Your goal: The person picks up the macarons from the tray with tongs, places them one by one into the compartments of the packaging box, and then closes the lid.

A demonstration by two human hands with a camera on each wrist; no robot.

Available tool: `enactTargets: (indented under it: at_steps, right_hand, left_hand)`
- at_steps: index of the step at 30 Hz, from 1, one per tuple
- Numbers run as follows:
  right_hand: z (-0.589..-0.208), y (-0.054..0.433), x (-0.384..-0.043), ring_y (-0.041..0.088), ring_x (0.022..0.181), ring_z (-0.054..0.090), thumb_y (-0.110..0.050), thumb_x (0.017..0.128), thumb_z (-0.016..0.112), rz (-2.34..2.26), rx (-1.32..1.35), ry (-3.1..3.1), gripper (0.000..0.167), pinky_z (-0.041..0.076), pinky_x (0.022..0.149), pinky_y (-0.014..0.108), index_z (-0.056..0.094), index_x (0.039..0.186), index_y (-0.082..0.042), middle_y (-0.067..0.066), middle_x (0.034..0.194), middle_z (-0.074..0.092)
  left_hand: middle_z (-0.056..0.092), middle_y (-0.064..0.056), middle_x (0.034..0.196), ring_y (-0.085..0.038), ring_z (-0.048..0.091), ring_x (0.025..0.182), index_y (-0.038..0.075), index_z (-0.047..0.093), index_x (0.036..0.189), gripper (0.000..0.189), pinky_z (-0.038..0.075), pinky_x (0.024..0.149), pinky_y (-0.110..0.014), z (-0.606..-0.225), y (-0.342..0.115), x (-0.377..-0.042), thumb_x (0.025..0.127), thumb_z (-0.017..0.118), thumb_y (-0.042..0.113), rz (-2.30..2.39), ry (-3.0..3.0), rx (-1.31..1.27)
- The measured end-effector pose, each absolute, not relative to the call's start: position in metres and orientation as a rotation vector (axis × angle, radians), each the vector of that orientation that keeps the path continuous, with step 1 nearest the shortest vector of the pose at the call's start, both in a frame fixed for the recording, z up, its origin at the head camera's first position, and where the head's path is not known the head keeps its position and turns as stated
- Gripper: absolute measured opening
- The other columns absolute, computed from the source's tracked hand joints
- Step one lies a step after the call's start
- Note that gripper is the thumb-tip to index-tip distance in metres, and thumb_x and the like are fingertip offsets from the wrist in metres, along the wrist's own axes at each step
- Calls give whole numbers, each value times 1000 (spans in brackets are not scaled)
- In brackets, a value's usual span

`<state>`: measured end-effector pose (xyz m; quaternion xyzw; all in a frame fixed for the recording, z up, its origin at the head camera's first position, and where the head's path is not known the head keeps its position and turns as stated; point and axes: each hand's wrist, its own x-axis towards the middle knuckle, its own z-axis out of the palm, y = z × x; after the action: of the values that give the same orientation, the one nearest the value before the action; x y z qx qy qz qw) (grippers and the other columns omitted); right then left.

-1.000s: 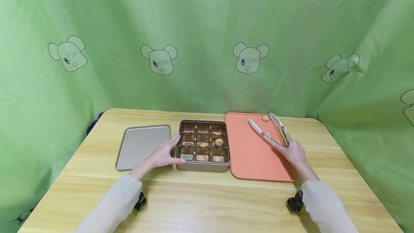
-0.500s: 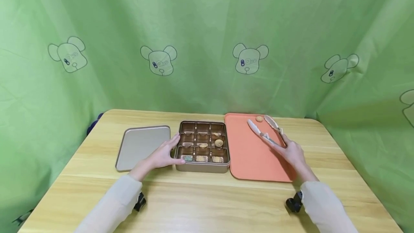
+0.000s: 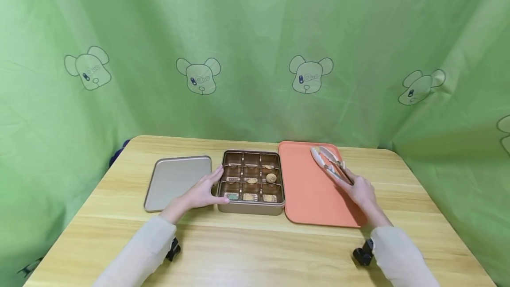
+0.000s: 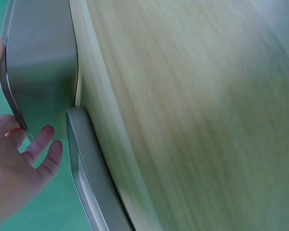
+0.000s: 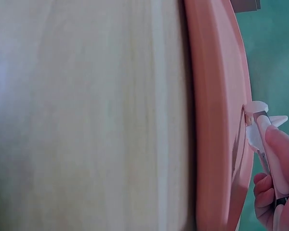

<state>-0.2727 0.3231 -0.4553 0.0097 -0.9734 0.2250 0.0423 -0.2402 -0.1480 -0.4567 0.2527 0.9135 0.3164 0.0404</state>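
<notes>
My left hand (image 3: 202,193) rests at the left front corner of a metal tin (image 3: 251,208), fingers spread along its side and thumb at the front rim. Inside the tin is a brown divided insert; a round cookie (image 3: 271,178) stands out in its right middle compartment, and several other compartments hold cookies lower down. With my right hand (image 3: 361,191) I grip a pair of tongs (image 3: 330,163) with white tips over the far part of a coral tray (image 3: 307,198). Between the tips a small cookie (image 3: 317,149) shows, mostly hidden by them.
A flat metal lid (image 3: 175,180) lies left of the tin, partly behind my left hand. The tray sits right beside the tin on the wooden table (image 3: 255,251). Behind the far edge hangs a green curtain (image 3: 255,114) with printed bear heads.
The tongs' tips have come together around the small cookie, which moved left across the tray's far end. My left hand and the tin have stayed in place.
</notes>
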Motion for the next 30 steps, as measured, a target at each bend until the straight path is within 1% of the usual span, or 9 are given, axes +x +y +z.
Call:
enactTargets:
  at_steps: [4, 8, 12, 15, 17, 19, 24, 28, 30]
  right_hand:
    - [-455, 325, -268, 56, 105, 44, -44, 90, 51, 698, 60, -2953, 65, 41, 79, 60, 33, 139, -5, 41, 124, 40]
    - [-454, 326, -265, 56, 106, 43, -42, 90, 52, 723, 104, -2919, 62, 42, 76, 59, 36, 138, -6, 40, 125, 40]
    - [-454, 325, -261, 51, 101, 49, -41, 89, 54, 767, 154, -2885, 61, 44, 68, 49, 38, 137, -6, 39, 126, 40]
    - [-455, 323, -257, 47, 97, 52, -38, 88, 57, 822, 193, -2845, 60, 44, 68, 46, 40, 136, -6, 37, 126, 43]
    - [-456, 320, -255, 45, 99, 52, -35, 88, 59, 851, 229, -2811, 58, 45, 72, 48, 42, 135, -6, 36, 124, 46]
    - [-457, 316, -253, 42, 95, 54, -31, 87, 62, 874, 273, -2770, 56, 45, 75, 49, 45, 133, -5, 33, 120, 52]
    - [-455, 302, -252, 25, 73, 50, -24, 85, 65, 874, 386, -2683, 52, 43, 64, 37, 49, 130, -5, 22, 97, 63]
    - [-449, 288, -252, 17, 66, 44, -23, 83, 67, 894, 474, -2660, 53, 39, 56, 27, 50, 129, -4, 16, 89, 64]
    - [-445, 281, -252, 15, 63, 41, -23, 83, 67, 894, 510, -2661, 53, 38, 54, 25, 50, 129, -4, 10, 79, 60]
  left_hand:
    - [9, -17, 151, -34, 16, 136, -5, 18, 141, 99, 11, 110, -55, -458, -148, -240, 74, 70, 46, 972, 2794, 770]
    - [8, -17, 151, -34, 16, 136, -5, 18, 142, 99, 11, 110, -55, -458, -148, -239, 74, 70, 46, 969, 2795, 770]
    - [9, -16, 151, -35, 16, 136, -6, 19, 141, 99, 11, 110, -55, -457, -148, -240, 74, 70, 46, 969, 2798, 773]
    - [9, -17, 151, -35, 17, 136, -6, 19, 141, 99, 11, 109, -56, -457, -148, -239, 74, 70, 45, 971, 2799, 780]
    - [9, -17, 151, -36, 17, 136, -7, 19, 141, 99, 11, 109, -56, -456, -148, -239, 74, 70, 46, 965, 2800, 781]
    - [9, -17, 151, -36, 17, 136, -7, 19, 141, 99, 11, 109, -56, -455, -148, -239, 74, 70, 46, 959, 2798, 778]
    - [9, -18, 151, -36, 17, 136, -7, 19, 141, 99, 11, 109, -56, -453, -148, -238, 74, 70, 45, 962, 2796, 766]
    - [9, -18, 151, -36, 17, 136, -7, 19, 141, 99, 11, 110, -55, -453, -147, -238, 74, 70, 45, 967, 2796, 763]
    - [9, -18, 151, -37, 18, 135, -6, 19, 141, 99, 12, 109, -55, -453, -147, -239, 74, 70, 45, 969, 2796, 766]
